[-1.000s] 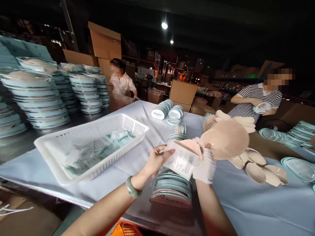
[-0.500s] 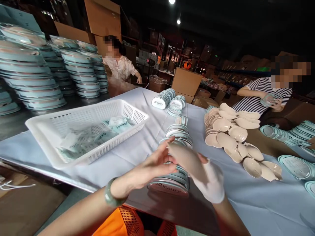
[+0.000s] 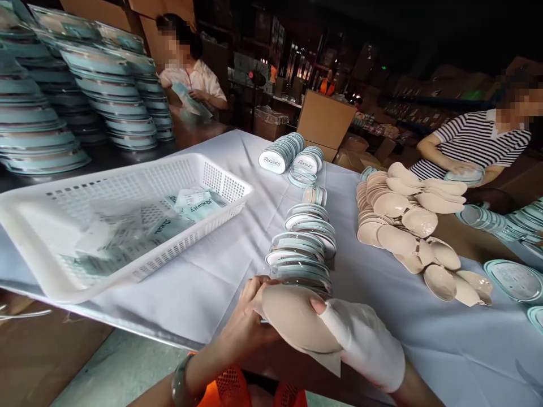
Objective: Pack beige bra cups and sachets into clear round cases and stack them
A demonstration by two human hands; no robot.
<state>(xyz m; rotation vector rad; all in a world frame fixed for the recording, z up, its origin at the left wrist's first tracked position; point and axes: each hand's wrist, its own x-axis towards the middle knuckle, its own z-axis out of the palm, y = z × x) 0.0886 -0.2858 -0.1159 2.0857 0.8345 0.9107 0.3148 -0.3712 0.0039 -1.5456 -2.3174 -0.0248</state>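
A beige adhesive bra cup (image 3: 297, 319) is held between both my hands at the near side of the table, its rounded face turned up. My left hand (image 3: 248, 316), with a green bangle at the wrist, closes on its left edge, fingers partly hidden behind it. In a white fingerless glove, my right hand (image 3: 367, 339) grips the right side with the thumb on top. A pale thin flap (image 3: 328, 362) hangs below the cup's lower edge. Just beyond, a row of clear-topped oval packs (image 3: 297, 249) with mint rims leans along the white cloth.
At left stands a white plastic basket (image 3: 186, 249) of printed sachets. A heap of beige bra cups (image 3: 399, 237) lies to the right. Tall stacks of packs (image 3: 110, 90) rise at far left. One person (image 3: 197, 79) works beyond the basket, another in a striped shirt (image 3: 470, 141) at right.
My hands have lowered toward me with the bra cup, which is now turned more face-up. My left hand has gone from open beside it to holding its edge. The view has shifted slightly.
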